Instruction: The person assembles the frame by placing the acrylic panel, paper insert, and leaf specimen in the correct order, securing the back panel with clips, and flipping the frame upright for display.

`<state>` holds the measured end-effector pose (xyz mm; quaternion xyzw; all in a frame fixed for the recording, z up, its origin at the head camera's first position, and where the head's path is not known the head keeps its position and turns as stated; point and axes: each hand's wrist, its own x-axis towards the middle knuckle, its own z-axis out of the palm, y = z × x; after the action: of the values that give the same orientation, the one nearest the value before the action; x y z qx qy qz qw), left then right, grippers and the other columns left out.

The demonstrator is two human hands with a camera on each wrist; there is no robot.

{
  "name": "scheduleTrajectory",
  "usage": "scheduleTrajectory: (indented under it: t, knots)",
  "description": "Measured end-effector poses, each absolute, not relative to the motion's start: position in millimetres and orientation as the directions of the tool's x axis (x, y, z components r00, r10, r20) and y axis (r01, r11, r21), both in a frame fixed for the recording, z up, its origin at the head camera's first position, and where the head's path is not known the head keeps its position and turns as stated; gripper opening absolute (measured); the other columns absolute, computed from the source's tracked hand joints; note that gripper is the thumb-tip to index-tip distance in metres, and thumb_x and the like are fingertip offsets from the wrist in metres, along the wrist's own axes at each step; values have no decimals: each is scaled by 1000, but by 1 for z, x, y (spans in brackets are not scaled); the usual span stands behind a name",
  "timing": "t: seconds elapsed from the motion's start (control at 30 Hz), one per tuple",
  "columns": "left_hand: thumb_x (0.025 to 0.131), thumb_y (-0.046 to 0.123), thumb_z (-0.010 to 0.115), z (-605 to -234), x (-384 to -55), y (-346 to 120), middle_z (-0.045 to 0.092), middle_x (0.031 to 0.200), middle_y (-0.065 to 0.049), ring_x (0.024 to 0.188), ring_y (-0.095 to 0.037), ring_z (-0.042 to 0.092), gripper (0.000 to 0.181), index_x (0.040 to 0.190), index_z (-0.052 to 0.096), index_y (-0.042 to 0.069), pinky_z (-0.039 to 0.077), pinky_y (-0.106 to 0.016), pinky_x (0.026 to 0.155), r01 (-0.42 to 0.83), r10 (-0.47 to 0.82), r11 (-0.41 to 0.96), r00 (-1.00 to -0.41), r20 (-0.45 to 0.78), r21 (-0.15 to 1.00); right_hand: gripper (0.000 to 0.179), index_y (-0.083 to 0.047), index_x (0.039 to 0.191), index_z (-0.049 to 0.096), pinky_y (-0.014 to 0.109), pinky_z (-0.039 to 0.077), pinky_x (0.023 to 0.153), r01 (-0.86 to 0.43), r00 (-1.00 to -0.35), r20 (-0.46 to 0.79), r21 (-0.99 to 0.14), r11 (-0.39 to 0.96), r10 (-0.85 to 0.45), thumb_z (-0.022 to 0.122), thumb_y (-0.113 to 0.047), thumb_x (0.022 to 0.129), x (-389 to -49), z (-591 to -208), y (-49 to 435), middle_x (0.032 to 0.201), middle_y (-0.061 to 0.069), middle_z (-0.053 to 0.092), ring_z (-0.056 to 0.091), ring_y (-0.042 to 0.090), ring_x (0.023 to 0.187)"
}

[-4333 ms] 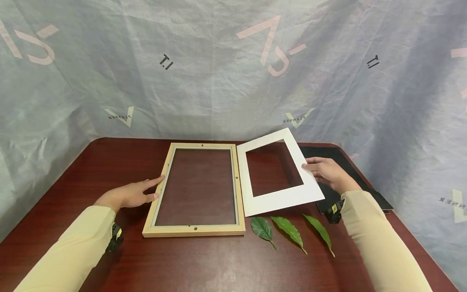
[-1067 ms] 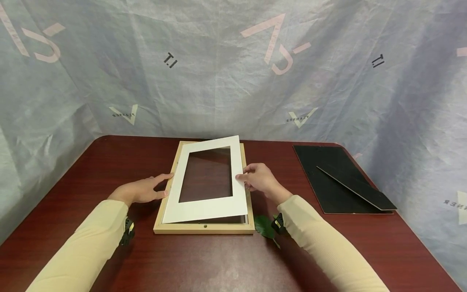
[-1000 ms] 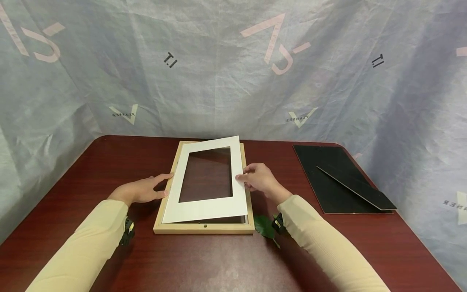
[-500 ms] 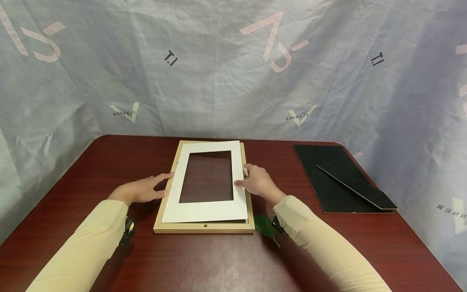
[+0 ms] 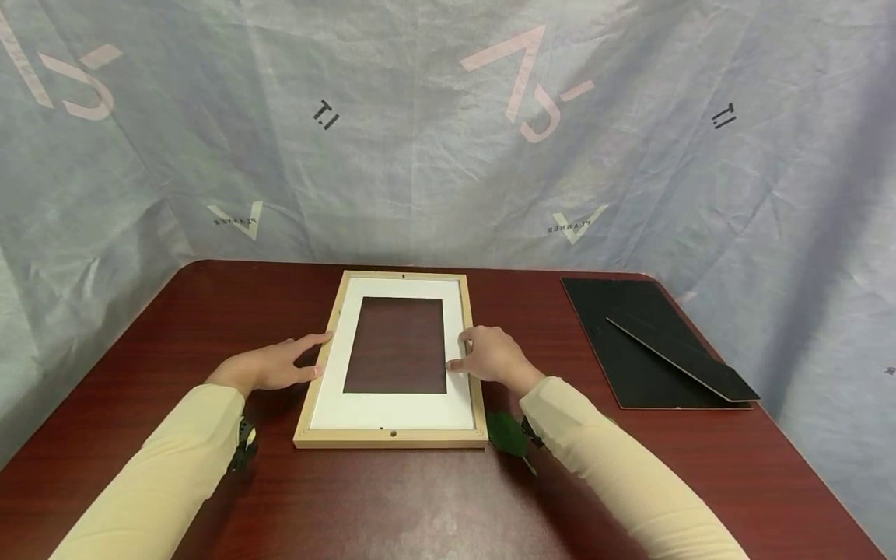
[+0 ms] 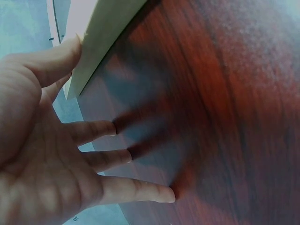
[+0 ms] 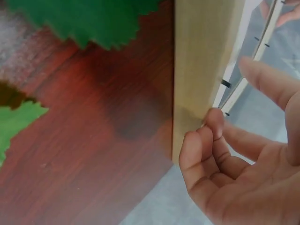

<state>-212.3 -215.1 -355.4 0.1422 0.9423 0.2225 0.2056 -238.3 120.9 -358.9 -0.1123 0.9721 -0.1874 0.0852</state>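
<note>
A light wooden picture frame [image 5: 392, 439] lies on the table, and a white mat board [image 5: 392, 411] with a rectangular window sits flat inside it. My left hand [image 5: 269, 365] rests against the frame's left side, thumb and index finger touching the wood. In the left wrist view its other fingers [image 6: 136, 190] stretch over the tabletop. My right hand [image 5: 497, 359] is at the right side, its thumb on the mat and its index finger near the frame's inner edge. The right wrist view shows the remaining fingers [image 7: 190, 154] bent loosely beside the frame, gripping nothing.
A green leaf [image 5: 507, 433] lies just right of the frame's near corner; a second leaf [image 7: 16, 124] shows in the right wrist view. Farther right on the dark red table [image 5: 420, 505] is a black backing board [image 5: 630, 358] with its stand leg [image 5: 689, 362] raised. A printed grey cloth hangs behind.
The mat came from the right over the frame in my right hand, tilted at first. It has since been lowered, straightened and laid inside the frame. My left hand has stayed at the frame.
</note>
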Motion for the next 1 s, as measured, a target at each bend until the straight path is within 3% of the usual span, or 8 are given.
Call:
scheduleTrajectory:
  t: [0.1, 0.2, 0.47, 0.63, 0.73, 1.0]
  knots:
    - [104, 29, 59, -355, -212, -215, 27, 153, -42, 141, -60, 27, 71, 158, 23, 0, 29, -68, 110, 178, 360, 861, -875, -324, 476, 60, -3, 136, 64, 37, 54, 77, -193, -956, -134, -374, 907, -259, 83, -33, 87, -238, -361, 122, 109, 10, 72, 65, 19, 87]
    - [104, 29, 59, -355, -213, -215, 28, 152, -43, 140, -60, 28, 71, 158, 23, -1, 29, -68, 110, 187, 367, 860, -873, -320, 475, 61, -3, 136, 63, 38, 54, 80, -199, -956, -129, -371, 907, -262, 83, -33, 87, -238, -362, 123, 114, 10, 71, 66, 20, 91]
    - [105, 30, 58, -358, -214, -215, 26, 154, -42, 142, -61, 22, 71, 159, 21, 2, 26, -70, 110, 175, 355, 867, -874, -333, 466, 68, -5, 142, 59, 45, 53, 90, -212, -961, -103, -332, 919, -259, 84, -35, 86, -238, -365, 123, 133, 17, 62, 62, 31, 116]
    - [106, 34, 54, -358, -213, -214, 23, 154, -43, 143, -62, 17, 70, 161, 20, 5, 24, -72, 110, 164, 338, 880, -876, -345, 445, 86, -1, 150, 47, 49, 51, 95, -190, -970, -95, -278, 942, -224, 84, -42, 84, -237, -365, 122, 140, 23, 53, 52, 38, 129]
    - [107, 35, 52, -357, -212, -213, 18, 154, -45, 143, -63, 15, 70, 161, 18, 6, 23, -73, 110, 152, 328, 884, -874, -357, 442, 87, 2, 149, 47, 52, 47, 103, -179, -971, -112, -257, 950, -213, 82, -45, 85, -237, -365, 123, 147, 27, 48, 44, 41, 138]
    - [109, 37, 47, -357, -211, -208, 8, 153, -49, 142, -65, 12, 71, 163, 11, 10, 21, -75, 108, 102, 293, 894, -869, -398, 436, 86, 3, 150, 45, 53, 42, 109, -181, -965, -141, -259, 949, -222, 80, -45, 88, -239, -365, 127, 150, 29, 45, 40, 43, 142]
